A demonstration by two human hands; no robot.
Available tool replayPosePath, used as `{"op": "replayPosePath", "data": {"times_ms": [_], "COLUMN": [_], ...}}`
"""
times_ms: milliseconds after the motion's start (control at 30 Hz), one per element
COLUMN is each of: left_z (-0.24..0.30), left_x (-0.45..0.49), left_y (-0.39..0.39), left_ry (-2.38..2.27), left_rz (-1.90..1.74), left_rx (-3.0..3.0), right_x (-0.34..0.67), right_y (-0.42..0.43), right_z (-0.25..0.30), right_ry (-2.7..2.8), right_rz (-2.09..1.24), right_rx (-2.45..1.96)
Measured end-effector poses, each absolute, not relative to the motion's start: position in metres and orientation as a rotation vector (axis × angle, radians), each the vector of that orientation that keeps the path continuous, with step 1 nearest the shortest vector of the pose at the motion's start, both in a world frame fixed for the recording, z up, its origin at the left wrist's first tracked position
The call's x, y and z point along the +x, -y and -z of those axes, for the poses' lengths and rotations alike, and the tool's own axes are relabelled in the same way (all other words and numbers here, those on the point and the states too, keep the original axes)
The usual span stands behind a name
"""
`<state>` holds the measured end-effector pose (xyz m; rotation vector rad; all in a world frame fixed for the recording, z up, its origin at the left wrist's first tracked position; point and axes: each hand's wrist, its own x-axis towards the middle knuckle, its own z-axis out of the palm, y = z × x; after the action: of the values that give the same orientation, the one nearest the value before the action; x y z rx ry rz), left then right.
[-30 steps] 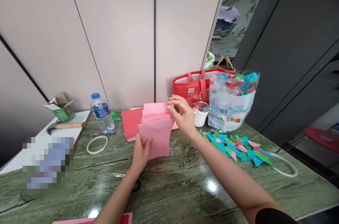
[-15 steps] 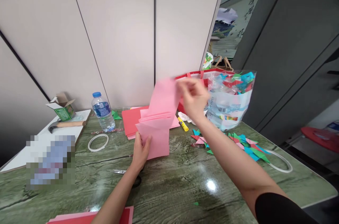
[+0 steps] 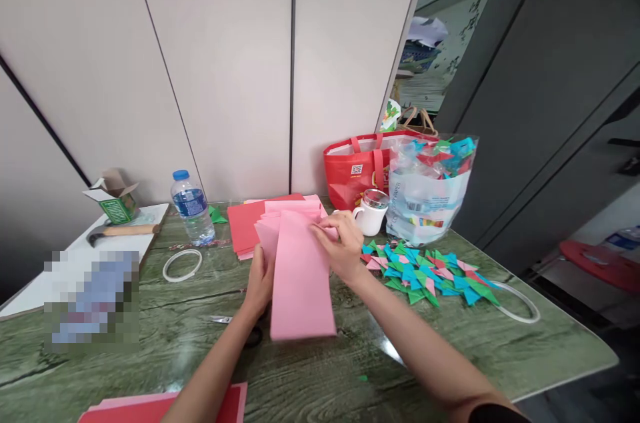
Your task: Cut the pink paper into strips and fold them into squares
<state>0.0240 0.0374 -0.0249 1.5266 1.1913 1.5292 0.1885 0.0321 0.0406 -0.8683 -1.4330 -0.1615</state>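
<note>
My left hand (image 3: 261,281) is closed on a stack of pink paper (image 3: 293,207), gripping its left side; part of the stack is hidden. A long pink paper sheet (image 3: 304,283) hangs down in front of that stack. The fingers of my right hand (image 3: 343,244) pinch this sheet near its upper right edge. Behind the stack lie red and pink papers (image 3: 243,228). Scissors (image 3: 254,336) lie on the table beneath my left wrist, partly covered.
Folded paper pieces (image 3: 425,269) lie at right, near a white ring (image 3: 523,306). Behind stand a white mug (image 3: 371,215), red bag (image 3: 345,176) and plastic bag (image 3: 425,199). A water bottle (image 3: 193,209), tape roll (image 3: 183,266) and hammer (image 3: 125,230) are at left. More papers (image 3: 230,404) lie in front.
My right hand has come down and slightly left. The pink sheet, raised above the stack before, now hangs down in front of it. The mug and folded pieces are now less covered.
</note>
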Motion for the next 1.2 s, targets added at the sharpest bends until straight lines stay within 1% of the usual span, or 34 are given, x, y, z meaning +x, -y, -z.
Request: {"op": "replayPosePath", "data": {"times_ms": [33, 100, 267, 400, 467, 600, 667, 767, 867, 967, 1067, 1200], "left_z": [0.025, 0.025, 0.028, 0.030, 0.032, 0.031, 0.027, 0.017, 0.015, 0.023, 0.033, 0.032], "left_x": [0.024, 0.023, 0.023, 0.025, 0.026, 0.026, 0.026, 0.026, 0.024, 0.021, 0.022, 0.025], "left_y": [-0.037, -0.037, -0.037, -0.034, -0.033, -0.033, -0.033, -0.032, -0.032, -0.032, -0.033, -0.032], "left_ry": [-1.191, -1.194, -1.174, -1.206, -1.259, -1.330, -1.344, -1.332, -1.303, -1.318, -1.344, -1.369], "left_rz": [-1.522, -1.513, -1.533, -1.540, -1.549, -1.545, -1.531, -1.509, -1.467, -1.416, -1.450, -1.553], "left_rx": [1.534, 1.558, 1.592, 1.618, 1.615, 1.615, 1.631, 1.677, 1.789, 1.856, 1.839, 1.819], "right_x": [0.187, 0.184, 0.170, 0.159, 0.159, 0.166, 0.165, 0.158, 0.149, 0.144, 0.138, 0.135], "right_y": [-0.037, -0.046, -0.056, -0.057, -0.056, -0.047, -0.040, -0.034, -0.034, -0.035, -0.034, -0.032], "right_z": [-0.034, -0.029, -0.028, -0.023, -0.017, 0.002, 0.012, 0.017, 0.021, 0.033, 0.044, 0.044], "right_ry": [1.420, 1.409, 1.485, 1.336, 1.270, 1.362, 1.444, 1.293, 1.236, 1.282, 1.272, 1.279], "right_rz": [0.243, 0.301, 0.243, 0.251, 0.133, -0.339, -0.436, -0.330, -0.286, -0.302, -0.310, -0.278], "right_rx": [-0.831, -0.786, -0.817, -0.840, -0.865, -0.865, -0.935, -1.053, -1.027, -0.992, -1.002, -0.993]}}
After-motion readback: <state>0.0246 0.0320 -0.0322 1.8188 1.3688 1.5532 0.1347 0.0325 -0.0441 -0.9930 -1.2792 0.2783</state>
